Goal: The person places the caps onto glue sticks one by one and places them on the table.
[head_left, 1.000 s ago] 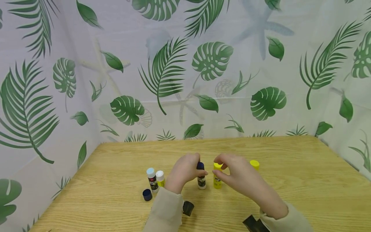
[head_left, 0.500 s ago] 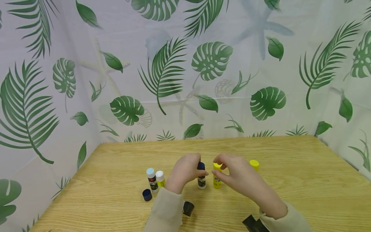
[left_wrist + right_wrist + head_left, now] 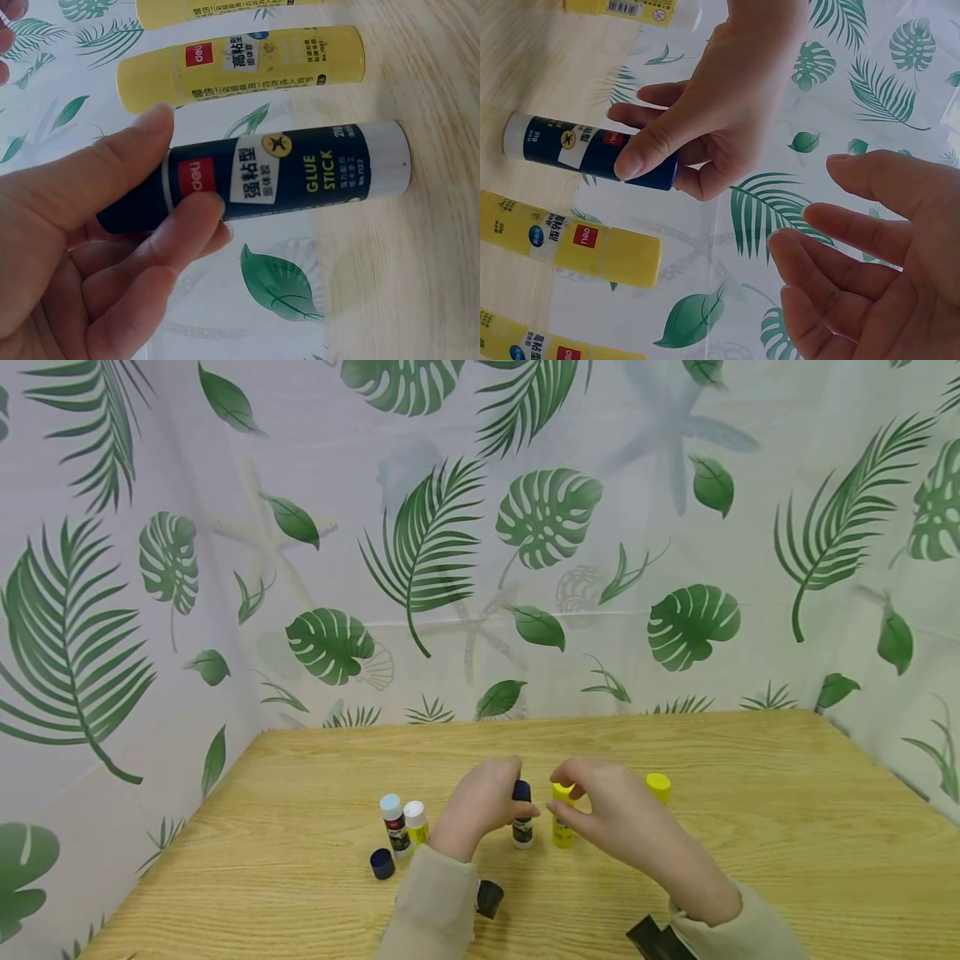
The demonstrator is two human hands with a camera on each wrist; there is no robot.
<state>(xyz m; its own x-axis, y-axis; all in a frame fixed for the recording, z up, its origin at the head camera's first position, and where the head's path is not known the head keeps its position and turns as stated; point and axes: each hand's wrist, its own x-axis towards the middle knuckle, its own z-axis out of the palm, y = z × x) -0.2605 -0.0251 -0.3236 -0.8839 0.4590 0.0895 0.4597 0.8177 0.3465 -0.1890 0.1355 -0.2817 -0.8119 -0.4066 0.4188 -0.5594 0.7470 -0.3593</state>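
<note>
A navy glue stick (image 3: 522,833) with a white base stands upright on the wooden table. My left hand (image 3: 478,803) pinches it near its dark cap between thumb and fingers; the label (image 3: 255,169) faces out in the left wrist view. To its right stands a yellow glue stick (image 3: 562,837) with its cap on. My right hand (image 3: 611,802) hovers beside that yellow cap with thumb and fingers apart, holding nothing; in the right wrist view a gap shows between its fingertips (image 3: 784,244) and the stick. Another yellow glue stick (image 3: 658,787) is partly hidden behind the right hand.
Left of my left arm stand a dark glue stick (image 3: 395,827) with a pale top and a yellow one (image 3: 415,816) with a white top. A loose navy cap (image 3: 382,864) sits in front of them. A leaf-patterned curtain (image 3: 450,635) borders the table's back.
</note>
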